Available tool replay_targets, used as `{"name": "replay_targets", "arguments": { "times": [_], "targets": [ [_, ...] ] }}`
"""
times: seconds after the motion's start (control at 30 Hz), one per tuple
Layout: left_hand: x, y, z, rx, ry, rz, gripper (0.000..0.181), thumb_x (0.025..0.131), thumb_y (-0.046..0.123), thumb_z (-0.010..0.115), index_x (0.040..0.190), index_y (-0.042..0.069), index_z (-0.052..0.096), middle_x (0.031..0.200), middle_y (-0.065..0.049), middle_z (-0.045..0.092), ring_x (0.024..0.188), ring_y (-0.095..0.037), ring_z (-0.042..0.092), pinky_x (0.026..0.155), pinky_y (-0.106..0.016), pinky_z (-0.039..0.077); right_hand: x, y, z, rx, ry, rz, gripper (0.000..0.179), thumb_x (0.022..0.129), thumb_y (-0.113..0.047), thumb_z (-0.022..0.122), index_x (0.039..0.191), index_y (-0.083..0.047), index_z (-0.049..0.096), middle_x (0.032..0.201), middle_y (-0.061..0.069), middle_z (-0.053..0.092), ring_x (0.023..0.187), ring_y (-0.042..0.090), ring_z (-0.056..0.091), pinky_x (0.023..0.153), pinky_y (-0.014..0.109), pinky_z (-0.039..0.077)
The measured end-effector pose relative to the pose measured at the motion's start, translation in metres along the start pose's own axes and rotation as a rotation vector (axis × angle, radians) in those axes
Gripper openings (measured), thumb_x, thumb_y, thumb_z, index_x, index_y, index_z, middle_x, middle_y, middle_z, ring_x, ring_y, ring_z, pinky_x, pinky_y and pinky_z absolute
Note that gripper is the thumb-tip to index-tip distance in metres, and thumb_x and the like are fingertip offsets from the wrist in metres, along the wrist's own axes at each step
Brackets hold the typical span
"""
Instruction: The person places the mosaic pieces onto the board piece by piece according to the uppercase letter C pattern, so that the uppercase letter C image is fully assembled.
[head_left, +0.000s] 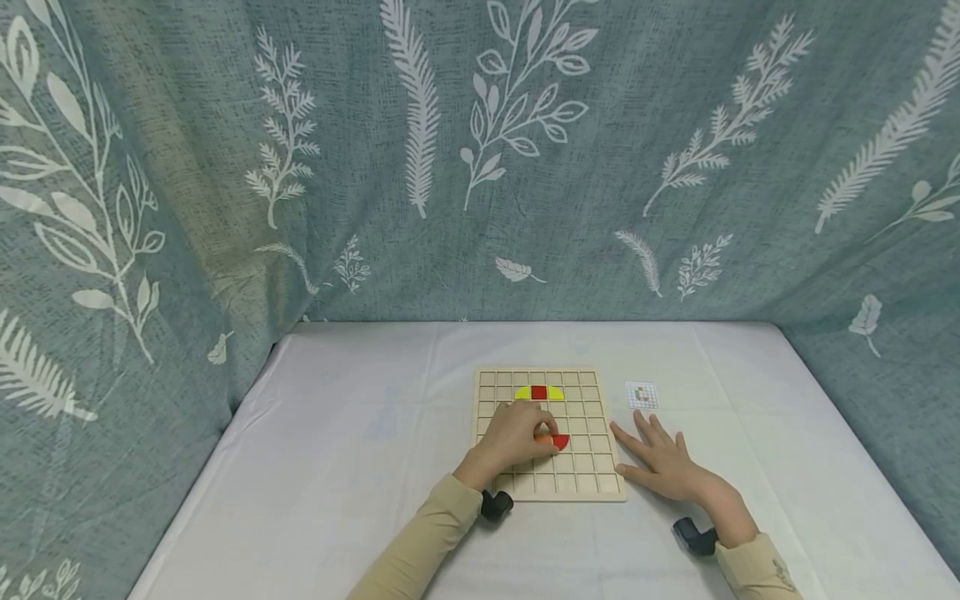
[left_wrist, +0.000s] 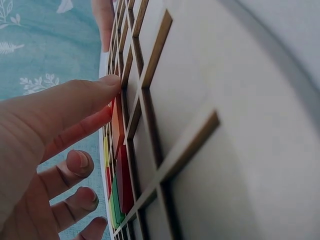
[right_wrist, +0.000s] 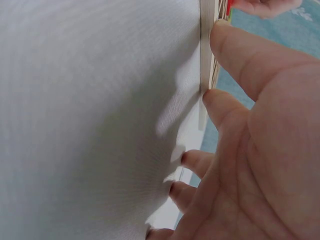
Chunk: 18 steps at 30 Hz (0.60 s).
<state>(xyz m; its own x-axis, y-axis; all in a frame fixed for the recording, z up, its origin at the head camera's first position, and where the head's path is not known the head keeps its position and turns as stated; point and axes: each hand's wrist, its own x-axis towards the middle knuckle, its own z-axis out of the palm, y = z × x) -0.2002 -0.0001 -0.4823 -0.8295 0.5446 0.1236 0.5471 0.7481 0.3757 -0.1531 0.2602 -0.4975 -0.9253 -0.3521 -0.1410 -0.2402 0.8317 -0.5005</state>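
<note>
A pale wooden grid board (head_left: 592, 492) lies on the table. My left hand (head_left: 517, 433) is over its middle, thumb and index finger pinching a red quarter-round tile (head_left: 562, 441) at a grid cell. Beside that tile an orange tile (left_wrist: 117, 125) shows, partly covered by the hand in the head view. A dark red tile (left_wrist: 124, 182) and a green tile (left_wrist: 117, 200) sit in the grid below the left fingers in the left wrist view. My right hand (head_left: 663, 462) is spread flat, its thumb and index fingertip touching the board's right edge.
Near the board's far edge, a red square tile (head_left: 538, 392) sits between two yellow rounded tiles, one at its right (head_left: 556, 392). A small card with a coloured grid pattern (head_left: 642, 395) lies right of the board. A leaf-patterned curtain (head_left: 480, 250) closes off the white table (head_left: 360, 417).
</note>
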Motion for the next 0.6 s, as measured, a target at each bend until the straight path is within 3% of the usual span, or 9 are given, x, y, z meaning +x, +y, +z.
{"name": "replay_targets", "arguments": {
  "times": [0.2,0.33,0.6],
  "targets": [
    [-0.001,-0.001,0.001,0.009,0.010,-0.002,0.020,0.074,0.037,0.076,0.087,0.023,0.072,0.062,0.011,0.047,0.065,-0.007,0.041,0.064,-0.026,0.031,0.001,-0.001,-0.001,0.005,-0.002,-0.006,0.065,0.090,-0.045,0.052,0.144,-0.014,0.034,0.150,0.029,0.010,0.135,0.052,0.000,0.097,0.072,-0.005],
    [-0.002,-0.002,0.003,0.018,0.015,-0.002,0.021,0.074,0.037,0.075,0.089,0.022,0.072,0.060,0.011,0.045,0.065,-0.007,0.041,0.064,-0.027,0.031,0.001,0.000,-0.001,0.011,-0.005,0.000,0.065,0.089,-0.045,0.052,0.144,-0.014,0.035,0.150,0.028,0.010,0.135,0.051,0.000,0.098,0.071,-0.006],
    [-0.011,-0.003,0.005,0.001,0.039,0.017,0.018,0.076,0.033,0.072,0.091,0.023,0.071,0.070,0.010,0.054,0.070,-0.006,0.043,0.071,-0.032,0.035,-0.005,0.001,0.001,0.006,0.003,0.000,0.065,0.089,-0.045,0.054,0.143,-0.013,0.037,0.149,0.030,0.013,0.134,0.053,0.004,0.097,0.072,-0.002]
  ]
}}
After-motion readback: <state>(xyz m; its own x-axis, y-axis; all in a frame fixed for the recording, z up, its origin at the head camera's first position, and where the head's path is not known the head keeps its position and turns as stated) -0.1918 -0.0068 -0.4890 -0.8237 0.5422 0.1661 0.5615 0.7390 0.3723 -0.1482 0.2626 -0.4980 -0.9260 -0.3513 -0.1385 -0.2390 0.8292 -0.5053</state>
